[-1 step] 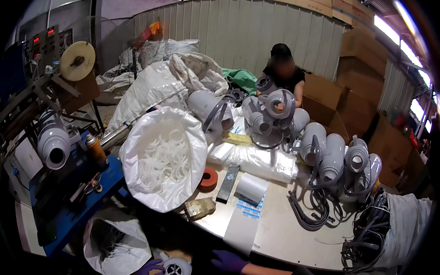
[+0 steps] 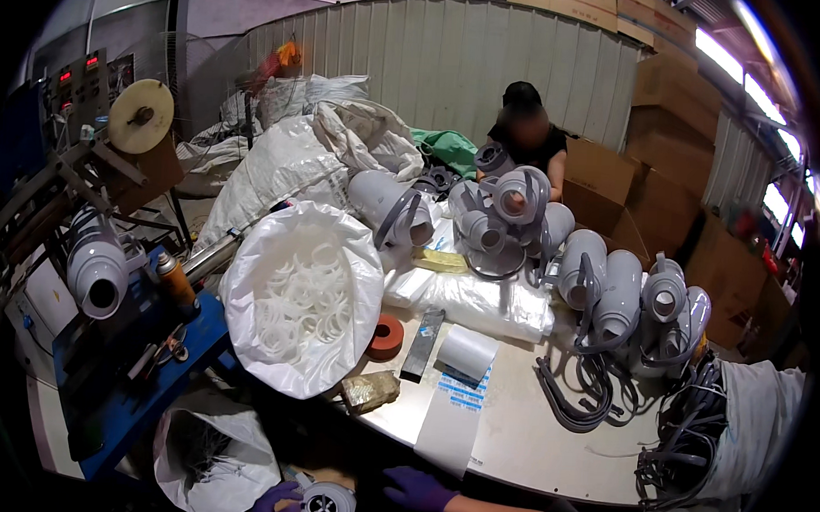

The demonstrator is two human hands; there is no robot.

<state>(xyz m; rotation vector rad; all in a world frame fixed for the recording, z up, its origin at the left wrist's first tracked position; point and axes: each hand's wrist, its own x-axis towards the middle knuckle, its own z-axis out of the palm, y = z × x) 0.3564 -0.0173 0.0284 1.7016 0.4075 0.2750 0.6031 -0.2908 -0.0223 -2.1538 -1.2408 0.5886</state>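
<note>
My left hand [image 2: 276,503], in a purple glove, is at the lower edge with its fingers curled against the side of a grey round plastic part [image 2: 329,504] with a spoked centre; the lower part of the hand is cut off. My right hand [image 2: 420,490], also gloved in purple, is stretched out leftward just below the table's front edge. Nothing shows in its fingers, which point toward the grey part but stay apart from it. A white sack [image 2: 218,461] holding thin white strips stands beside my left hand.
On the white table [image 2: 529,459] lie a label roll [image 2: 468,351], a brown tape roll [image 2: 385,337], grey straps [image 2: 572,402] and several grey housings [image 2: 618,290]. A white bag [image 2: 237,295] holds translucent rings. A blue bench [image 2: 204,335] is left; a person [image 2: 523,124] works opposite.
My right hand has moved slightly left. The whole view has shifted a little; the grey part stays beside my left hand.
</note>
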